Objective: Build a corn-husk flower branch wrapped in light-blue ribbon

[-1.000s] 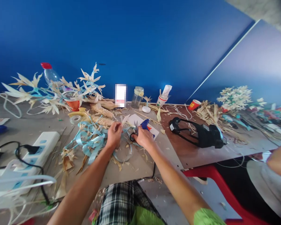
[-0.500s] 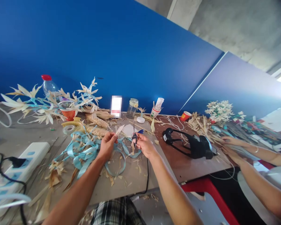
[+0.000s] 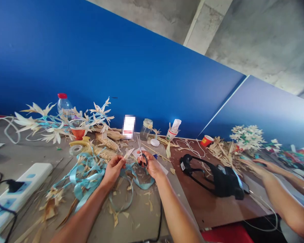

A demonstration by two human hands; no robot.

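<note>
My left hand [image 3: 115,166] pinches a small pale piece of corn husk [image 3: 128,154], its pointed end sticking up past the fingertips. My right hand [image 3: 151,162] has its fingers in the black handles of a pair of scissors [image 3: 139,145]; the blades point upward, slightly apart, and do not touch the husk. Light blue ribbon [image 3: 78,177] lies in loops beside my left forearm, and more curls beneath both hands. Dried corn cobs [image 3: 108,141] lie behind my left hand. Husk scraps [image 3: 116,217] are scattered on the table between my forearms.
Husk flowers [image 3: 57,133] stand at the left, near a red-capped bottle [image 3: 62,103]. A white power strip [image 3: 30,179] lies at the near left. Along the back are a glass jar [image 3: 146,130] and paper cups [image 3: 207,140]. A black headset [image 3: 223,179] rests at right, beside another person's arms [image 3: 271,179].
The view has tilted up and shifted. My right hand has turned the scissors so the blades now show clearly, pointing up. My left hand still holds the husk piece.
</note>
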